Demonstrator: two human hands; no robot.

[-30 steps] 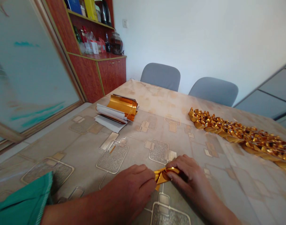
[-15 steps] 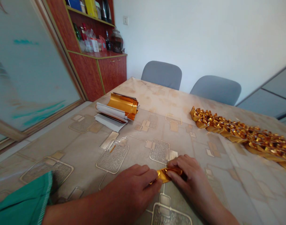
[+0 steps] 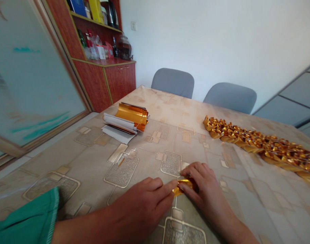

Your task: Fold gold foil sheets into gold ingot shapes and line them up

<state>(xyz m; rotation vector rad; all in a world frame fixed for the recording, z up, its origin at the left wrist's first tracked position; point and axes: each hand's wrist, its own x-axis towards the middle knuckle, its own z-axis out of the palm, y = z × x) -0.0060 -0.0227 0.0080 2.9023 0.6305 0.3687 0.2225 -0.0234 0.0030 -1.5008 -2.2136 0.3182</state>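
Observation:
A small folded piece of gold foil paper [image 3: 178, 191] lies between my hands, low over the patterned tablecloth. My left hand [image 3: 147, 200] grips its left end, with the forefinger stretched along it. Thumb and fingers of my right hand [image 3: 202, 183] close round its right end and cover much of it. Curled gold and white sheets [image 3: 132, 115] rest in a stack at the table's left rear. Along the right side stretches a long pile of folded gold pieces [image 3: 259, 140].
The table [image 3: 167, 101] has a clear plastic cover over part of its cloth. Two grey chairs [image 3: 172, 81] stand behind it. At the back left is a red-brown cabinet [image 3: 121, 79] with bottles and a jar, beside a frosted sliding door [image 3: 35, 78].
My left hand has slid slightly right along the foil, closer to my right hand, so less foil shows between them. The whole view has shifted a little.

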